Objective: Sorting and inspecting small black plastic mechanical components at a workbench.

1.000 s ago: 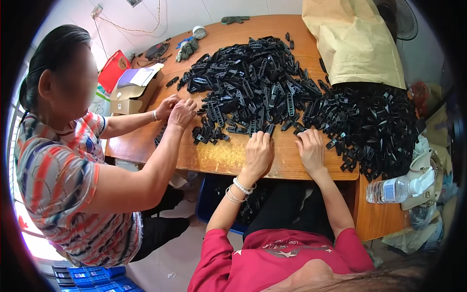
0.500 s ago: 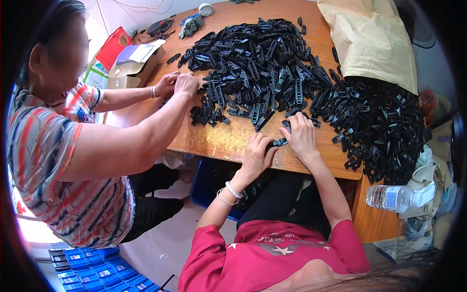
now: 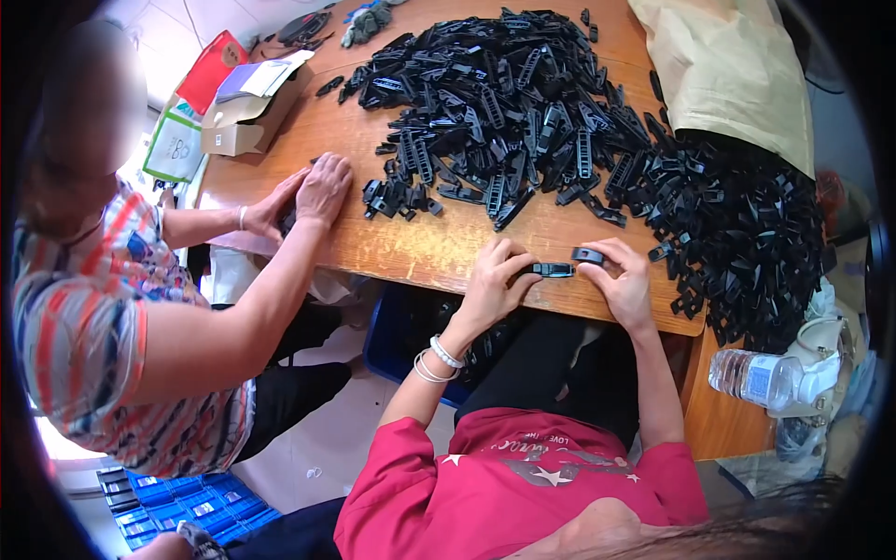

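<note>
My left hand (image 3: 499, 282) is closed, pinching a slim black plastic part (image 3: 553, 270) that sticks out toward the right, just above the near table edge. My right hand (image 3: 623, 280) is closed too, thumb and fingers on a small black plastic piece (image 3: 587, 255) with an opening in it. The two pieces are close together, and whether they touch I cannot tell. Beyond my hands lies a large heap of long black slotted parts (image 3: 495, 112). To the right, smaller black parts (image 3: 737, 243) spill from a beige sack (image 3: 733, 75).
On my left a co-worker's hands (image 3: 313, 191) rest at the wooden table's (image 3: 401, 252) edge. A cardboard box (image 3: 247, 131) stands past them. A clear plastic bottle (image 3: 756, 375) lies at right. Below the table is a blue bin (image 3: 378, 345); blue boxes (image 3: 196, 504) sit on the floor.
My right hand has left the heap's near edge and come toward me with the small piece. My left hand still holds its part. The co-worker's hands have drawn back to the table edge.
</note>
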`<state>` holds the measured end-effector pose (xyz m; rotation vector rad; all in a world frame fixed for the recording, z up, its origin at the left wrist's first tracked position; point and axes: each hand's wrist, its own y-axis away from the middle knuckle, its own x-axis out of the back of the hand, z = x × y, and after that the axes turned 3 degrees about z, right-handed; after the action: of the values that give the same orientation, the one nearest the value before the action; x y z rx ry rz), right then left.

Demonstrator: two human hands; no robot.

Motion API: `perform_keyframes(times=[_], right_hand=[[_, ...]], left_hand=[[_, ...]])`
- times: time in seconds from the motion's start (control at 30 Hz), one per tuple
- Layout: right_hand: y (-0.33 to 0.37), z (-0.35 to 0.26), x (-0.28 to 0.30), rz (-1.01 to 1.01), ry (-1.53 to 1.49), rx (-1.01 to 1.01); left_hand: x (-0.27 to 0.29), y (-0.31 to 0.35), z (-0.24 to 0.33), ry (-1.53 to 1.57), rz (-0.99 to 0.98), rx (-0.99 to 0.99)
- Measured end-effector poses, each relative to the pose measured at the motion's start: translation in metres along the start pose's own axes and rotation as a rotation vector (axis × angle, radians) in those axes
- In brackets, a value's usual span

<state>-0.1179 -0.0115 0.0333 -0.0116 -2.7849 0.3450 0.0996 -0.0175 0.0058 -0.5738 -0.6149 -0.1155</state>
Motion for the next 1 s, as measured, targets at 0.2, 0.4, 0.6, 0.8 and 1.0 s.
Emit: perform_keyframes(times=[0.2,0.4,0.6,0.8,1.0], right_hand=[[0.009,0.007,-0.011,-0.120,-0.050,-0.030],[0.006,0.007,-0.007,-0.148,0.210,0.114],[0.002,0.003,-0.016,-0.107,0.276,0.146],[-0.030,0.008,0.000,0.347,0.706,0.204],[-0.016,0.024,-0.001,0.280,0.690,0.222]], left_hand=[[0.002,0.001,-0.002,0.007,-0.057,0.019],[0.003,-0.005,0.000,0.019,-0.088,-0.030],[0.003,-0.007,-0.001,0.217,-0.098,0.065],[0.037,-0.006,-0.014,1.073,0.088,0.834],[0.031,-0.047,-0.013,0.751,0.065,0.763]])
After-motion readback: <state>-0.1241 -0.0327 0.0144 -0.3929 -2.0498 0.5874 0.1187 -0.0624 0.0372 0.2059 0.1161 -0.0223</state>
